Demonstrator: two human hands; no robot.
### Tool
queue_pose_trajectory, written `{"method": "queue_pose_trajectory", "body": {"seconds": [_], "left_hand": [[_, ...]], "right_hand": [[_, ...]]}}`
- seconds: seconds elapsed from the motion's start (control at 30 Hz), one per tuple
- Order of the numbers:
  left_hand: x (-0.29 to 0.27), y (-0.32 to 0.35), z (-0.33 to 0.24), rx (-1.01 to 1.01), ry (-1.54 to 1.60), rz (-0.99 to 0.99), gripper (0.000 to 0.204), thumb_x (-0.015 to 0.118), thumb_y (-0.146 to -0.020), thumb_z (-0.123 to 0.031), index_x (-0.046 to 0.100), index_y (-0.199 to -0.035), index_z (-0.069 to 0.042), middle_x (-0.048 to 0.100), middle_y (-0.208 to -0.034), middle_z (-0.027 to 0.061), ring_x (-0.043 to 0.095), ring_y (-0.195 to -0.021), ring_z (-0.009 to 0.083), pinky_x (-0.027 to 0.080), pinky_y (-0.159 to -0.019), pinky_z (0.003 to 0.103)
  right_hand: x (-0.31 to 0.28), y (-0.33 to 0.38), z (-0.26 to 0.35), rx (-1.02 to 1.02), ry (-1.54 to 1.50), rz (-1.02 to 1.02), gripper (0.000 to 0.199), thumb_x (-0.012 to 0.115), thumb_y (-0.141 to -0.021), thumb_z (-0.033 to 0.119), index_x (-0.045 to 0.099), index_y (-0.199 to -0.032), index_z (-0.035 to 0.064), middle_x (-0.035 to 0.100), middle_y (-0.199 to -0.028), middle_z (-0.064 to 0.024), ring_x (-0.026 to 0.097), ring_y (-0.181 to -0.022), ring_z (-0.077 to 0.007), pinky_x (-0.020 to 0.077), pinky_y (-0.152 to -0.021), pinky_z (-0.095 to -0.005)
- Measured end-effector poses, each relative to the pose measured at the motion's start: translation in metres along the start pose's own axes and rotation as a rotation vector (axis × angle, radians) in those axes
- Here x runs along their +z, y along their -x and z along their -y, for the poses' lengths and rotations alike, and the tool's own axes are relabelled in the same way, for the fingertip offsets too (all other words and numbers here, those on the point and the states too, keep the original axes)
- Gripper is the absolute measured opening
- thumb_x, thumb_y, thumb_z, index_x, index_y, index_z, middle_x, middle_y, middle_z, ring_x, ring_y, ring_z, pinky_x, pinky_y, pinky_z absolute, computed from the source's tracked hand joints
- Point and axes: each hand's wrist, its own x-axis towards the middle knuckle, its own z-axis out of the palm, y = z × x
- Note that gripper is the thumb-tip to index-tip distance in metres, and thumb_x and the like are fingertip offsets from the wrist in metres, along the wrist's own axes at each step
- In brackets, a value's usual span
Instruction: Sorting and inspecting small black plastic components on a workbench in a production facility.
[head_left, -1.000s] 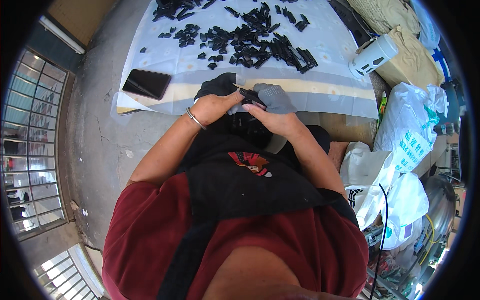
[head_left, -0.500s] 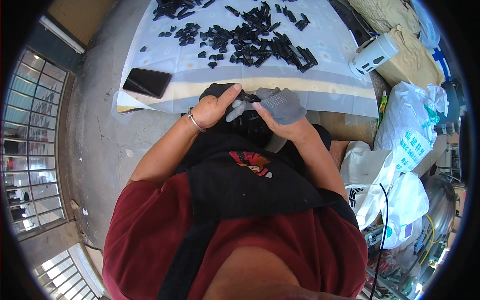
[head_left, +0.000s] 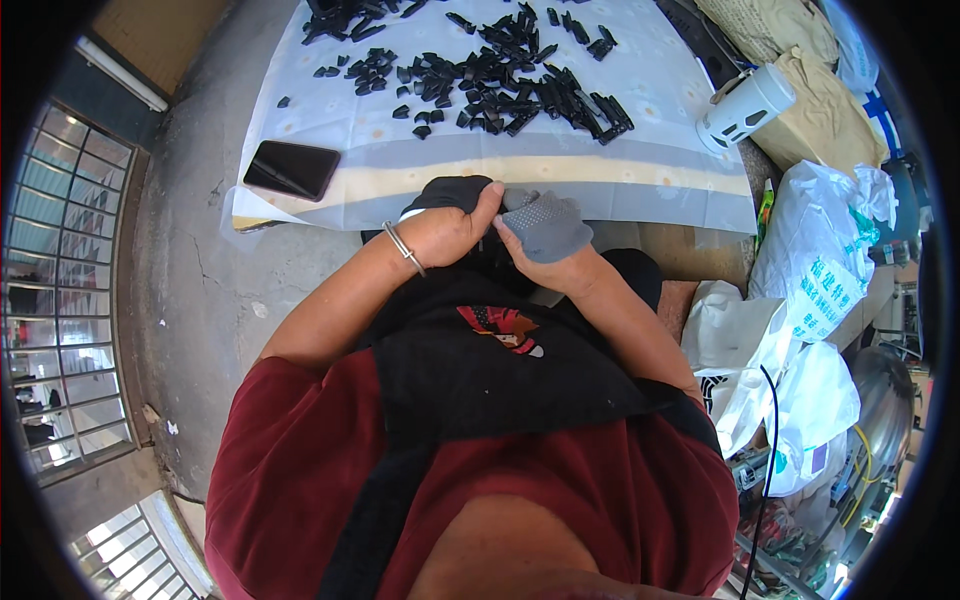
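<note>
My left hand (head_left: pixel 452 218) and my right hand (head_left: pixel 548 235) are pressed together above my lap, just in front of the table's near edge. The left wears a black fingerless-thumb glove and a silver bangle (head_left: pixel 404 248); the right wears a grey dotted glove, its thumb bare. Both are closed, fingers curled and thumbs meeting in the middle. Between them is the small black plastic part, now covered by my fingers and gloves. Beyond my hands, many similar black plastic parts (head_left: pixel 480 85) lie scattered over the table (head_left: pixel 640 165), some short and chunky, others long and narrow.
A dark phone (head_left: pixel 291 170) lies at the table's left corner. At its right edge stands a white tumbler (head_left: pixel 746 108), tilted in view. White plastic bags (head_left: pixel 805 250) and a brown paper bag (head_left: pixel 828 115) crowd the right side. A barred window (head_left: pixel 70 290) is at left.
The hands have drawn closer together, the left moving right and the right slightly left and down. The black plastic part seen between them earlier is now hidden.
</note>
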Motion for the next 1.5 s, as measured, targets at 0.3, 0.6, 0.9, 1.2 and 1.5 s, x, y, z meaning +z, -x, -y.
{"method": "queue_pose_trajectory", "body": {"seconds": [0.3, 0.6, 0.9, 1.2, 1.5], "left_hand": [[-0.011, -0.06, 0.041, -0.009, -0.454, -0.359, 0.029, 0.046, -0.081, -0.02, 0.056, -0.106, -0.01, 0.062, -0.089, 0.0133, 0.06, -0.083, 0.0286, 0.047, -0.071, 0.038], [0.003, -0.067, 0.054, -0.022, -0.506, -0.378, 0.026, 0.043, -0.079, -0.013, 0.06, -0.099, -0.013, 0.061, -0.09, 0.0124, 0.059, -0.081, 0.0273, 0.047, -0.069, 0.039], [-0.032, -0.022, 0.008, -0.22, 0.033, 0.104, 0.036, 0.052, -0.074, -0.022, 0.054, -0.106, -0.006, 0.059, -0.093, 0.0175, 0.058, -0.084, 0.0307, 0.045, -0.075, 0.034], [-0.01, 0.0, 0.019, -0.028, 0.585, 0.167, 0.039, 0.055, -0.081, -0.02, 0.05, -0.116, -0.003, 0.06, -0.094, 0.0031, 0.052, -0.079, 0.0087, 0.044, -0.07, 0.025], [0.01, 0.008, 0.014, -0.224, 0.446, -0.176, 0.045, 0.035, -0.091, -0.04, 0.06, -0.096, -0.003, 0.061, -0.077, 0.0126, 0.059, -0.066, 0.0233, 0.045, -0.063, 0.031]], "right_hand": [[-0.005, -0.083, -0.056, 0.218, 0.247, 0.163, 0.023, 0.046, -0.084, 0.024, 0.058, -0.087, 0.0047, 0.059, -0.088, -0.0177, 0.056, -0.078, -0.0359, 0.0451, -0.07, -0.0437], [0.011, -0.097, -0.066, 0.344, 0.177, 0.254, 0.024, 0.046, -0.084, 0.025, 0.058, -0.094, 0.0077, 0.059, -0.093, -0.0161, 0.057, -0.086, -0.0335, 0.0456, -0.074, -0.0417], [-0.01, -0.025, -0.043, 0.026, -0.264, -0.075, 0.031, 0.054, -0.08, 0.013, 0.052, -0.11, 0.0038, 0.059, -0.101, -0.0142, 0.054, -0.095, -0.0319, 0.0414, -0.084, -0.0374], [-0.013, -0.01, -0.013, 0.006, -0.331, 0.149, 0.027, 0.06, -0.078, 0.02, 0.057, -0.098, 0.0032, 0.058, -0.085, -0.0127, 0.055, -0.08, -0.0301, 0.0429, -0.071, -0.0367], [-0.014, -0.008, -0.004, 0.024, -0.219, -0.041, 0.021, 0.057, -0.081, 0.022, 0.058, -0.084, 0.002, 0.056, -0.071, -0.012, 0.053, -0.065, -0.0296, 0.042, -0.059, -0.0377]]}}
